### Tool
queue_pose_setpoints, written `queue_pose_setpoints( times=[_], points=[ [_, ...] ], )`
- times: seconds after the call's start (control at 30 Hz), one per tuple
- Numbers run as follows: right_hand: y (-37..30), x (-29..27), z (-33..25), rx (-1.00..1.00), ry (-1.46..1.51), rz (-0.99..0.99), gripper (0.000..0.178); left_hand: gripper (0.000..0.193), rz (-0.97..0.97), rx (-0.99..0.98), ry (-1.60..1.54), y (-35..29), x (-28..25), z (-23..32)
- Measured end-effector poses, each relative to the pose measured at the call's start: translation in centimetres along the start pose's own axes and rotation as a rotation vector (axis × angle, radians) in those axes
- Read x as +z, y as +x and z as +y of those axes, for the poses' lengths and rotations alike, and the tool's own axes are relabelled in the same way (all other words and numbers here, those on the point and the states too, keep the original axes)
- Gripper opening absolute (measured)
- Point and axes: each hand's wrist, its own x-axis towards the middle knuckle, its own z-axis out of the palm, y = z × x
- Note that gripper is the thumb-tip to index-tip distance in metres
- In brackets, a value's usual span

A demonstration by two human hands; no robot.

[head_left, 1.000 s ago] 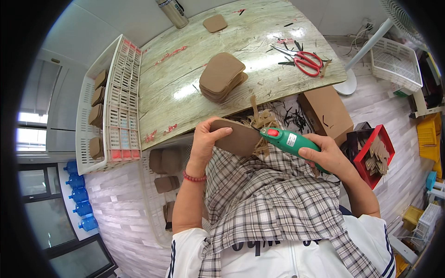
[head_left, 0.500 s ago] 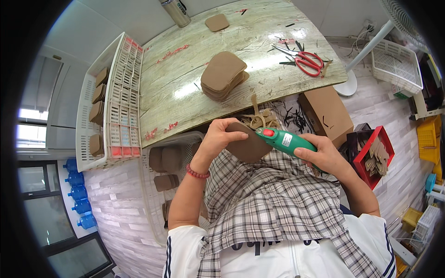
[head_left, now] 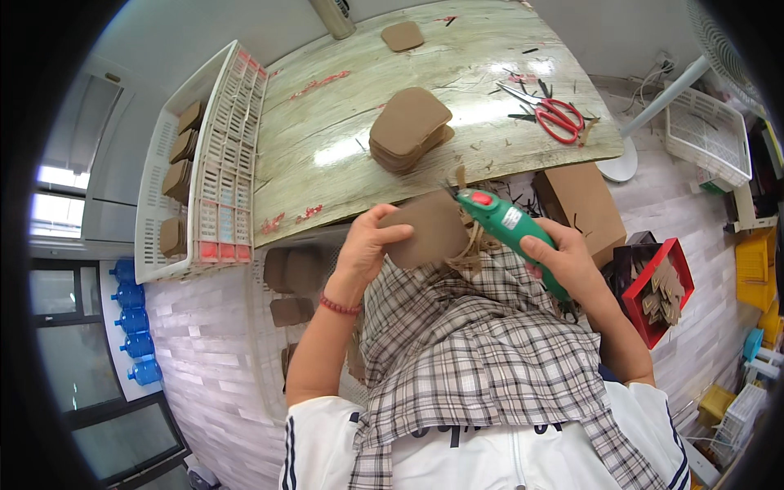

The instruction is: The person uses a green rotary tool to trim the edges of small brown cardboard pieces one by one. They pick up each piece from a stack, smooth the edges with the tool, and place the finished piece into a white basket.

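Observation:
My left hand (head_left: 371, 243) pinches the left edge of a flat brown piece with rounded corners (head_left: 429, 231), held up over my lap in front of the table edge. My right hand (head_left: 565, 255) is wrapped round a green handheld electric cutter (head_left: 510, 220) with a red button. The cutter's tip is close to the upper right edge of the piece; I cannot tell whether they touch. Thin tan trimmings (head_left: 472, 249) hang below the tip. A stack of similar brown pieces (head_left: 408, 126) rests on the table just beyond my hands.
Red-handled scissors (head_left: 559, 118) lie on the wooden table (head_left: 327, 122) among dark scraps, with a lone brown piece (head_left: 403, 36) farther back. White crates (head_left: 216, 171) with brown pieces stand left. At right are a cardboard box (head_left: 584, 208) and a red bin (head_left: 676, 249) of offcuts.
The brown piece has turned to show more of its face and its edge has come away from the cutter's head. The cutter has tilted more steeply. The whole view has shifted slightly.

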Motion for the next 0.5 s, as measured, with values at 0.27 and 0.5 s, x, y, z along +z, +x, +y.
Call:
queue_pose_setpoints(
  times=[0.27, 0.5],
  points=[
    [0.1, 1.8, 1.6, -0.023, -0.046, 0.041, 0.035, 0.05, 0.169, 0.359, -0.632, -1.1, 1.5, -1.8],
    [-0.3, 3.5, 1.6, -0.097, -0.119, 0.087, 0.04, 0.046, 0.285, 0.479, -0.791, 0.4, 4.8, -1.3]
  ],
)
